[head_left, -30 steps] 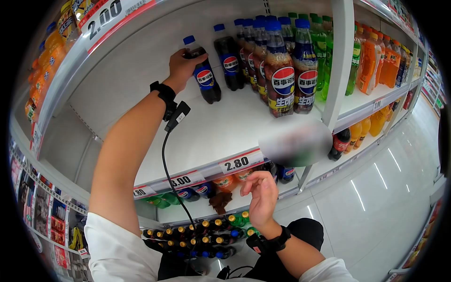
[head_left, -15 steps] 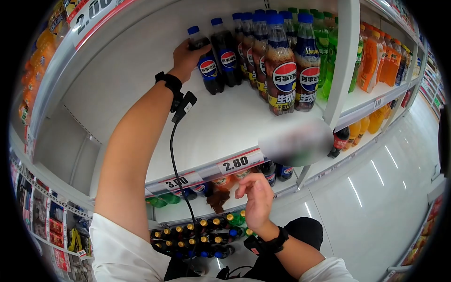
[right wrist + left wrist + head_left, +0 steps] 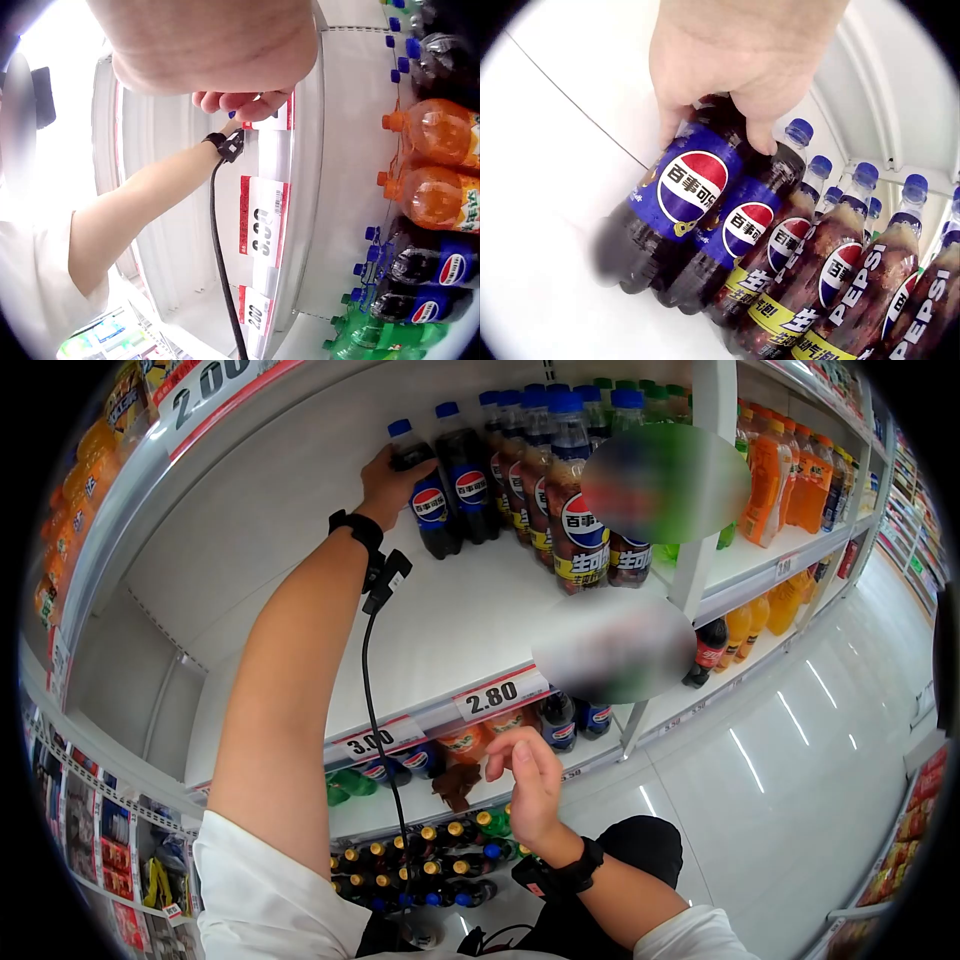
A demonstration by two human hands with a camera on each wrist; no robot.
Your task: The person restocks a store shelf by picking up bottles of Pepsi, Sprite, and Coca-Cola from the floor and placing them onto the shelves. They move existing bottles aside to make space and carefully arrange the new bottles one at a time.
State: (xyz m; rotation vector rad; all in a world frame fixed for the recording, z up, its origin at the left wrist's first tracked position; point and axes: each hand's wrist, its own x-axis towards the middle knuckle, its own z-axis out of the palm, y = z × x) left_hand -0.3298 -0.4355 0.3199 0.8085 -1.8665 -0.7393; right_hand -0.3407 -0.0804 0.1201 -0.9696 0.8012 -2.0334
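Observation:
My left hand (image 3: 388, 488) grips the upper part of a dark cola bottle (image 3: 430, 506) with a blue cap and blue label, upright on the white shelf. Right beside it stands a matching bottle (image 3: 469, 488). In the left wrist view, the thumb and fingers of my left hand (image 3: 739, 67) go round the held bottle (image 3: 679, 187), with the second bottle (image 3: 739, 232) close against it. My right hand (image 3: 532, 785) hangs in front of the shelf's lower edge, fingers loosely bent, holding nothing.
Taller cola bottles (image 3: 568, 510) with yellow-banded labels stand in rows to the right, before a white shelf post (image 3: 700, 490). Orange drinks (image 3: 768, 485) are beyond it. Price tags (image 3: 495, 695) line the front edge. Lower down are more bottles (image 3: 465, 743) and a black cable (image 3: 370, 690).
My left hand has brought its bottle rightward, closing the gap to the neighbouring one, and still holds it. My right hand has stayed loosely bent in front of the shelf.

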